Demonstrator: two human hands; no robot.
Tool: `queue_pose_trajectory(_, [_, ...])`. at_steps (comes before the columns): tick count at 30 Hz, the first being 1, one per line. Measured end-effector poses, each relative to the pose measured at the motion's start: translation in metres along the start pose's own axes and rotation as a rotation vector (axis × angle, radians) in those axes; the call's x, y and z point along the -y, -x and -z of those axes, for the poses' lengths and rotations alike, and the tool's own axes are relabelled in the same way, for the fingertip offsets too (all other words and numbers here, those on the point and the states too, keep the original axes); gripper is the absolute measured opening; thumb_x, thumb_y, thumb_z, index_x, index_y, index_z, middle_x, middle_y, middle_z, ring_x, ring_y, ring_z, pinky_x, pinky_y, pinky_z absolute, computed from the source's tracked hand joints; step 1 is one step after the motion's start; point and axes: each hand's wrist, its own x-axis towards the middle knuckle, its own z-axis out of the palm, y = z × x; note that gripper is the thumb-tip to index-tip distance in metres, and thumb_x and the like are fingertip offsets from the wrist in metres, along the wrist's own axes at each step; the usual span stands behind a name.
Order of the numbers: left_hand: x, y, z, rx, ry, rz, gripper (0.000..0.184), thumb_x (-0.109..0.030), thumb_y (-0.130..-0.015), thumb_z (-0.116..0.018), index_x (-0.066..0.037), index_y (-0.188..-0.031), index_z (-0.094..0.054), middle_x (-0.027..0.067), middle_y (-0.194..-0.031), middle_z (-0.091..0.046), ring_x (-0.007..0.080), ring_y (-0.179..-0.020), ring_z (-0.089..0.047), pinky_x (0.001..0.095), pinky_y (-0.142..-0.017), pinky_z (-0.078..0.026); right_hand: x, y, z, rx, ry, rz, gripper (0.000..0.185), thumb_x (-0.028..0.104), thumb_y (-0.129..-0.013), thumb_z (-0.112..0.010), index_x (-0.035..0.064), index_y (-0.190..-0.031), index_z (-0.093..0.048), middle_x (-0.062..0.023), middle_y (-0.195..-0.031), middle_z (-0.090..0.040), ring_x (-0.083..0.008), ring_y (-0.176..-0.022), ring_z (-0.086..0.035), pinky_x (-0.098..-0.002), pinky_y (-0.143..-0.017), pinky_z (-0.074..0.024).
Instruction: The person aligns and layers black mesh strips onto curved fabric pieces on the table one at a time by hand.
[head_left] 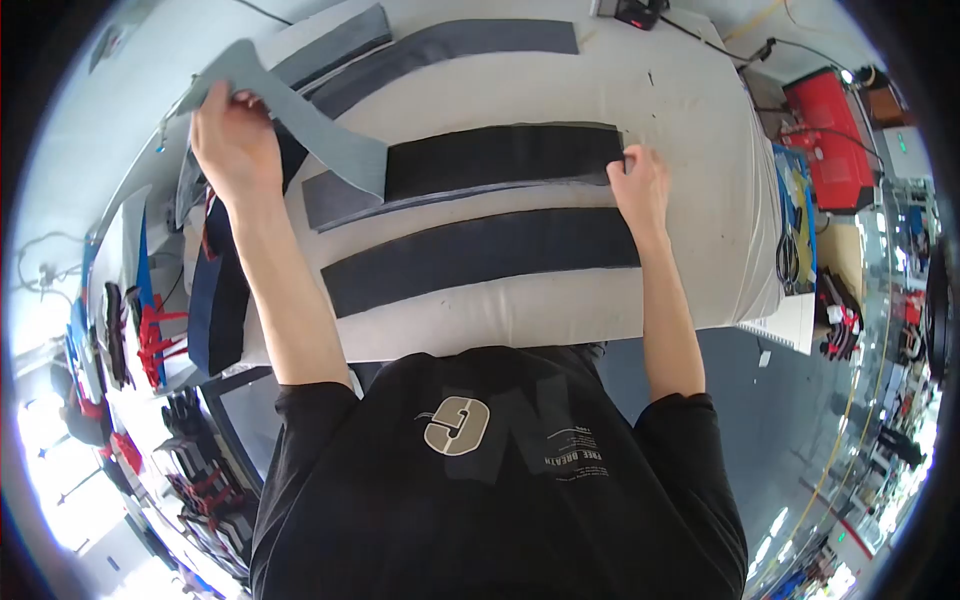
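Observation:
My left hand [238, 145] is closed on a light grey fabric strip [318, 130], raised and curling above the table at the upper left. The strip's lower end hangs over a black fabric strip [500, 155], which lies on top of a dark grey piece [325, 203]. At the right end of the black strip, my right hand [642, 190] pinches its corner between thumb and fingers. A separate dark navy strip [480, 255] lies flat, nearer to me.
The padded table [690, 120] has a pale cloth cover. Grey strips [440, 50] lie at its far side, with dark fabric [215, 310] hanging over the left edge. A black device [640, 12] with a cable stands at the back; a red case [828, 140] is at right.

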Motion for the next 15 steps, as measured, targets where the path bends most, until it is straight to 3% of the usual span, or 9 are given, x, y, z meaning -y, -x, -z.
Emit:
queue_pose_trajectory(2, [0.002, 0.029, -0.023, 0.036, -0.220, -0.134, 0.011, -0.011, -0.083, -0.064, -0.003, -0.077, -0.063, 0.0052, -0.073, -0.061, 0.0124, -0.067, -0.056, 0.0257, -0.063, -0.042, 0.032, -0.001, 0.027, -0.024, -0.280, 0.082, 0.026, 0.011, -0.079, -0.061, 0.0017, -0.103, -0.057, -0.0130, -0.101, -0.059, -0.0262, -0.094, -0.059, -0.0344, -0.080, -0.0460])
queue_pose_trajectory(3, [0.002, 0.047, -0.041, 0.083, -0.612, -0.085, 0.011, -0.012, -0.082, -0.065, -0.001, -0.080, -0.064, 0.0045, -0.073, -0.063, 0.0105, -0.064, -0.055, 0.0250, -0.057, -0.041, 0.056, 0.000, 0.045, -0.041, -0.550, 0.136, 0.035, 0.009, -0.080, -0.061, 0.0024, -0.113, -0.055, -0.0128, -0.111, -0.057, -0.0256, -0.101, -0.057, -0.0343, -0.086, -0.0454])
queue_pose_trajectory(4, [-0.003, 0.071, -0.067, 0.219, -0.739, 0.055, 0.016, -0.017, -0.082, -0.066, -0.001, -0.084, -0.065, 0.0042, -0.072, -0.063, 0.0089, -0.062, -0.054, 0.0254, -0.053, -0.041, 0.083, 0.006, 0.057, 0.048, -0.769, 0.212, 0.039, 0.008, -0.080, -0.061, 0.0016, -0.118, -0.052, -0.0124, -0.116, -0.055, -0.0234, -0.103, -0.057, -0.0343, -0.089, -0.0450])
queue_pose_trajectory(5, [0.003, 0.085, -0.083, 0.462, -0.850, -0.050, 0.016, -0.017, -0.081, -0.066, -0.001, -0.083, -0.064, 0.0075, -0.067, -0.062, 0.0122, -0.057, -0.053, 0.0288, -0.051, -0.042, 0.108, 0.012, 0.065, 0.132, -0.987, 0.285, 0.043, 0.006, -0.081, -0.060, 0.0008, -0.122, -0.049, -0.0121, -0.121, -0.052, -0.0212, -0.106, -0.056, -0.0343, -0.091, -0.0447])
queue_pose_trajectory(8, [0.030, 0.098, -0.112, 0.962, -0.974, -0.479, 0.014, -0.010, -0.074, -0.064, 0.000, -0.080, -0.058, 0.0128, -0.079, -0.058, 0.0271, -0.079, -0.056, 0.0369, -0.071, -0.046, 0.152, 0.015, 0.082, 0.239, -1.005, 0.282, 0.034, 0.010, -0.085, -0.061, -0.0009, -0.116, -0.056, -0.0091, -0.106, -0.061, -0.0146, -0.092, -0.058, -0.0294, -0.079, -0.0466])
queue_pose_trajectory(9, [0.030, 0.098, -0.108, 0.979, -0.961, -0.386, 0.018, -0.010, -0.074, -0.066, -0.001, -0.087, -0.059, 0.0120, -0.087, -0.059, 0.0271, -0.085, -0.056, 0.0371, -0.076, -0.046, 0.159, 0.009, 0.084, 0.242, -1.007, 0.291, 0.034, 0.010, -0.085, -0.061, -0.0009, -0.116, -0.056, -0.0091, -0.106, -0.061, -0.0146, -0.092, -0.058, -0.0294, -0.079, -0.0466])
queue_pose_trajectory(11, [0.030, 0.083, -0.100, 0.825, -0.812, -0.580, 0.025, -0.009, -0.075, -0.068, -0.002, -0.098, -0.060, 0.0110, -0.097, -0.060, 0.0262, -0.093, -0.057, 0.0357, -0.082, -0.046, 0.176, -0.007, 0.084, 0.164, -1.200, -0.055, 0.023, 0.015, -0.086, -0.061, -0.0022, -0.101, -0.064, -0.0044, -0.086, -0.065, -0.0102, -0.077, -0.057, -0.0273, -0.069, -0.0458])
queue_pose_trajectory(13, [0.028, 0.064, -0.081, 0.622, -0.756, -0.420, 0.032, -0.010, -0.077, -0.071, -0.002, -0.106, -0.061, 0.0095, -0.108, -0.062, 0.0207, -0.101, -0.058, 0.0304, -0.086, -0.046, 0.197, -0.020, 0.086, -0.020, -1.160, 0.211, 0.023, 0.019, -0.085, -0.063, -0.0039, -0.085, -0.066, -0.0010, -0.070, -0.063, -0.0055, -0.062, -0.052, -0.0255, -0.057, -0.0425])
queue_pose_trajectory(15, [0.019, 0.050, -0.065, 0.636, -0.591, -0.158, 0.032, -0.009, -0.085, -0.065, 0.001, -0.114, -0.057, 0.0056, -0.114, -0.060, 0.0140, -0.104, -0.054, 0.0292, -0.090, -0.043, 0.221, -0.032, 0.107, 0.254, -0.909, 0.184, 0.029, 0.020, -0.088, -0.059, -0.0048, -0.103, -0.063, -0.0105, -0.094, -0.066, -0.0136, -0.084, -0.059, -0.0295, -0.075, -0.0467])
